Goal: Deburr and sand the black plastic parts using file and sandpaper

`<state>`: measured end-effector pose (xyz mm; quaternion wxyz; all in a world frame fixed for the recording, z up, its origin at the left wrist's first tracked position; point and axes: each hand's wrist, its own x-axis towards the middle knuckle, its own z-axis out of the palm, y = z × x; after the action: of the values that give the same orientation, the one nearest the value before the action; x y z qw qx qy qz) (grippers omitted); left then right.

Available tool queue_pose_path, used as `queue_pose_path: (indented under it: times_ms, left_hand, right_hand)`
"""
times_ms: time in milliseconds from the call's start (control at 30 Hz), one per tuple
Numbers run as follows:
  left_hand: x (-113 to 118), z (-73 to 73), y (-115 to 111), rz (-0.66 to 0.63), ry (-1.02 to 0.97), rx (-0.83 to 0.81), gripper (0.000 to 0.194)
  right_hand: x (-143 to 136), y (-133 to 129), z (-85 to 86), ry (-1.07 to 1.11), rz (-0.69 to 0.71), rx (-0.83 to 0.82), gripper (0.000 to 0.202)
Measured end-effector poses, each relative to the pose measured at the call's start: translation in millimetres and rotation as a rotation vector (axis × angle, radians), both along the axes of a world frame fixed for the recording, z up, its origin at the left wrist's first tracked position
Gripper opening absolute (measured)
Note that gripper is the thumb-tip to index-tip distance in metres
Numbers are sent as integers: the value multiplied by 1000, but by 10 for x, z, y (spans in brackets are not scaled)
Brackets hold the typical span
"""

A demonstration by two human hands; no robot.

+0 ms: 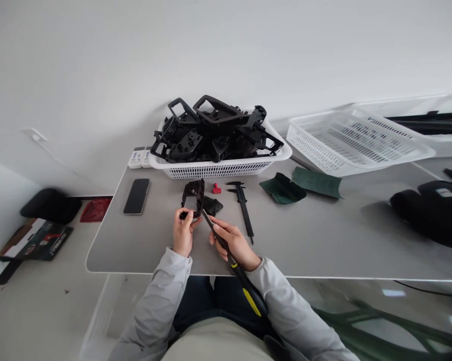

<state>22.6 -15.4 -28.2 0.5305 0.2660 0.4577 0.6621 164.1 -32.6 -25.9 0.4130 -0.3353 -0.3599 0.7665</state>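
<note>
Near the table's front edge, my left hand (183, 233) is closed on the lower edge of a black plastic frame part (199, 193), which it holds up. My right hand (235, 243) grips the metal shaft of a file-like tool (251, 296) with a black and yellow handle; the handle hangs over the table edge by my right sleeve. The tool's tip is close beside the frame part; whether they touch I cannot tell. Just behind the tip lies a dark crumpled piece (212, 205). A small red piece (216, 188) and a black caliper (244, 210) rest on the table.
A white basket (218, 170) heaped with black plastic parts stands at the back of the grey table (304, 250). Beside it are white boxes (136, 158), a phone (136, 196), green sheets (318, 182), more white baskets (323, 150) and a black bundle (429, 213).
</note>
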Motion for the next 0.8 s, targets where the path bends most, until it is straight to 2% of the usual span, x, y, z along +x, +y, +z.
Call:
queue_pose_path:
  times_ms: [167, 333, 467, 633, 800]
  left_hand:
    - [6, -18, 1, 63, 79, -11, 48]
    - [-21, -95, 4, -13, 114, 56, 46]
    - [-18, -118, 1, -81, 24, 57, 42]
    - [-6, -117, 24, -40, -13, 34, 41]
    - [-14, -143, 64, -53, 4, 50, 40]
  right_hand:
    - [-10, -4, -8, -7, 16, 7, 60]
    - [-26, -6, -40, -22, 33, 42, 59]
    - [-32, 0, -65, -55, 34, 72, 60]
    - [-17, -7, -75, -120, 71, 99, 61]
    - [-31, 14, -79, -146, 45, 118, 64]
